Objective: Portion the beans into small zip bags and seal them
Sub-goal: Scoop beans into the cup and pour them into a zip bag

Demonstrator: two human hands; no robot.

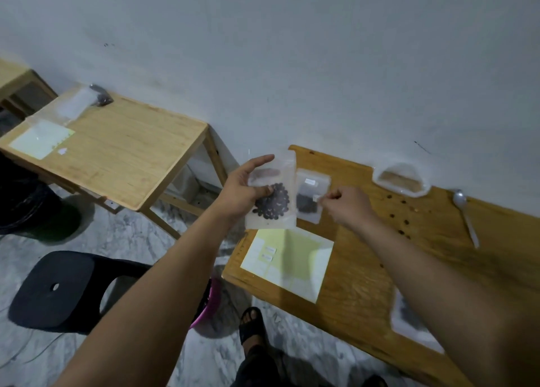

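Note:
My left hand (244, 189) holds up a small clear zip bag (277, 195) with dark beans gathered in its lower part, just left of the wooden table (365, 258). My right hand (349, 208) pinches a small white label (317, 198) between thumb and fingers, right beside a second bean bag (308, 199) that lies on the table. A yellow-green label sheet (292, 264) lies below both hands. Another bag of beans (409, 319) lies near the table's front, partly hidden by my right forearm.
A larger open bag (401, 179) sits at the wall, with a metal spoon (466, 214) to its right and several loose beans (404, 221) scattered between. A second wooden table (117, 150) at left carries bags and a sheet. A black chair (67, 290) stands on the floor.

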